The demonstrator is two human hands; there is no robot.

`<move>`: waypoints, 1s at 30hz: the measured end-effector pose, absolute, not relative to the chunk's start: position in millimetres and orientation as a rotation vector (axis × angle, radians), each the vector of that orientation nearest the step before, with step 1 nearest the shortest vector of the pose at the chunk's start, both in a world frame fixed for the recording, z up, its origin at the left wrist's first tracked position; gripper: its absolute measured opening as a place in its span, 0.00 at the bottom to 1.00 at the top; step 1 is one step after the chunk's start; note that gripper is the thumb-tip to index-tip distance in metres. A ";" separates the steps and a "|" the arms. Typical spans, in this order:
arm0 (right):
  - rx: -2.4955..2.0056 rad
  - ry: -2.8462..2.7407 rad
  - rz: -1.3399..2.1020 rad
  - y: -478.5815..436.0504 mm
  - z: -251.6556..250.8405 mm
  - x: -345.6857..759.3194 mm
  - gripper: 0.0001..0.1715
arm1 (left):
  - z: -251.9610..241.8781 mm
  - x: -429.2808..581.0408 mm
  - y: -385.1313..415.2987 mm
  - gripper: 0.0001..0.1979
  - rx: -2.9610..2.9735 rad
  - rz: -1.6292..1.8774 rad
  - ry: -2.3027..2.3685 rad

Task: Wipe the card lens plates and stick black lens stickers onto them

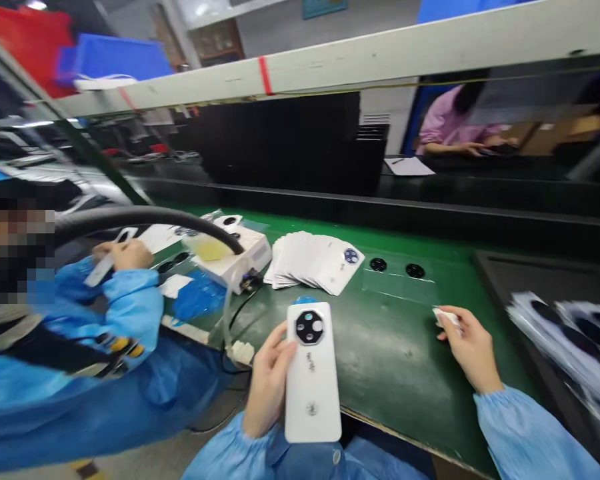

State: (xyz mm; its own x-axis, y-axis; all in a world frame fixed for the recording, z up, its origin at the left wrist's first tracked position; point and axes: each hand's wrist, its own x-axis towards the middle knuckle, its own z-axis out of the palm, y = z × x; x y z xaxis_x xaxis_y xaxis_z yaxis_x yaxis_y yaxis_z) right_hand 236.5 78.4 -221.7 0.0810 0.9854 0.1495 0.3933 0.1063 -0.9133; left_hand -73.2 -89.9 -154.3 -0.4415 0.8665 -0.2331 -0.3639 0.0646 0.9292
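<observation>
In my left hand (270,380) is a white phone back cover (313,400), held upright by its left edge. It has a black round camera ring near the top and dark markings below. Over the green bench at the right, my right hand (473,347) pinches a small white piece (447,319), whose kind I cannot make out. Beyond my hands a fanned stack of white back covers (310,260) lies on the bench. To its right, a clear plastic sheet (400,287) carries two black round camera rings (378,265).
A black tray (495,273) with film-wrapped parts (565,333) stands at the right. Left of the stack are a white box (255,250), a dark hose (150,215) and crumpled blue film (200,297). A co-worker in blue sleeves (135,300) sits close on the left.
</observation>
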 end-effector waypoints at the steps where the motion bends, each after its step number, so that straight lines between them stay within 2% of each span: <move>1: -1.411 -1.439 0.898 77.9 -219.4 237.0 0.23 | -160.5 -61.4 -71.8 0.29 0.611 1.503 1.298; 5: -1.279 -1.296 1.184 75.8 -208.1 241.4 0.17 | -190.4 -21.0 -26.0 0.27 0.743 1.308 1.197; 12: -1.172 -1.056 1.411 78.1 -198.5 250.1 0.14 | -220.8 -19.2 -24.5 0.31 0.762 1.204 1.308; 21: -1.146 -1.023 1.484 66.5 -178.5 242.9 0.11 | -213.1 -19.3 -27.3 0.29 0.770 1.133 1.393; 30: -1.189 -1.167 1.414 64.2 -182.8 243.4 0.14 | -214.5 -13.2 -21.0 0.24 0.822 1.203 1.322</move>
State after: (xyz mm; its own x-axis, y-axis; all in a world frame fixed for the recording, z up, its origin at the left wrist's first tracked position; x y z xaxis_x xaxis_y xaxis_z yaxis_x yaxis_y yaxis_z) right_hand 243.4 64.2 -182.8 -0.1095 0.9869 -0.1185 -0.0703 -0.1266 -0.9895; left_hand -13.2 -21.0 -214.5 -0.1440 0.9533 -0.2655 -0.1751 0.2396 0.9550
